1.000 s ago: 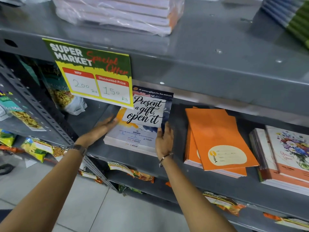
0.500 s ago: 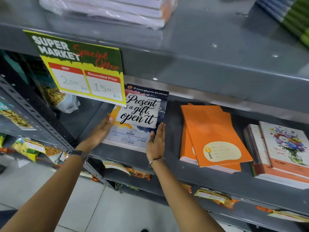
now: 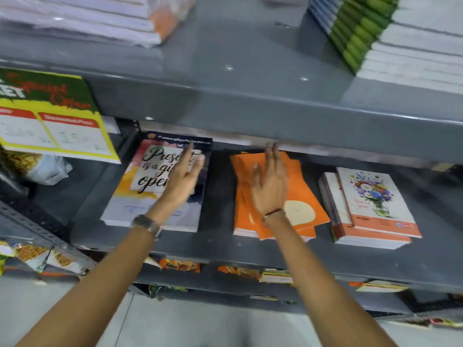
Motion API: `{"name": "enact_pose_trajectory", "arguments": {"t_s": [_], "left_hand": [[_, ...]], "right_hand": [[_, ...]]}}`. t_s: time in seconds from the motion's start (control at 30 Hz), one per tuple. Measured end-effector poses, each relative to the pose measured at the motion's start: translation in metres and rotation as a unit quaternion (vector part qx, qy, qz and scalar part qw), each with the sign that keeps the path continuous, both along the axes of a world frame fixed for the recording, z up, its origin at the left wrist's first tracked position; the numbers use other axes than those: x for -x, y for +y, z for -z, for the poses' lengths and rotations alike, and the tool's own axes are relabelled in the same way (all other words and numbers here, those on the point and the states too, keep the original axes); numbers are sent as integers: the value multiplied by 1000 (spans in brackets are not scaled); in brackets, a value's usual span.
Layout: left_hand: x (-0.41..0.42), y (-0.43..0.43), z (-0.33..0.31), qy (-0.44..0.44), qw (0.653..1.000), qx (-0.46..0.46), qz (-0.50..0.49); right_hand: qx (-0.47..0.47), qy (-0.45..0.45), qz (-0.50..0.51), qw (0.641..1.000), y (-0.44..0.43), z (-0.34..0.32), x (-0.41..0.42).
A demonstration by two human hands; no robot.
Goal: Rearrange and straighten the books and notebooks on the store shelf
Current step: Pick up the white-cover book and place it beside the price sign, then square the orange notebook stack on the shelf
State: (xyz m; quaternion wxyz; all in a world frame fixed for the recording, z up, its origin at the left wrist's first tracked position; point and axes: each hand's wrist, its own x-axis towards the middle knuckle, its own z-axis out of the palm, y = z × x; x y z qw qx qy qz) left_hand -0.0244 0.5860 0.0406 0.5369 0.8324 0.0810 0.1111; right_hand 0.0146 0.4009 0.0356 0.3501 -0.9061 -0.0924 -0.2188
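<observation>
The "Present is a gift" notebook stack (image 3: 152,186) lies squared, while both open hands, left hand (image 3: 184,175) and right hand (image 3: 270,186), reach toward the skewed orange notebooks (image 3: 303,186), not yet straightened.

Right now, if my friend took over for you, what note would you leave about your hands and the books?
Left hand: open, empty, over the "Present is a gift" stack.
Right hand: open, empty, over the orange notebooks.
All three stacks lie flat on the middle shelf: gift stack left, orange in the middle, floral notebooks right.
Done: gift stack looks squared.
Left: orange stack is fanned and crooked, so square it; floral stack is slightly offset too.
</observation>
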Motion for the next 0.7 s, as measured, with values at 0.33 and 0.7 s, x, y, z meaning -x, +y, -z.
{"name": "enact_pose_trajectory", "arguments": {"t_s": [0.33,0.7], "left_hand": [[-39,-123,44,144,977,-153,32],[-61,-123,43,128,971,-178,96]], "right_hand": [[85,260,5,962,-136,44,-23],[2,246,54,968,-134,48,4]]}}
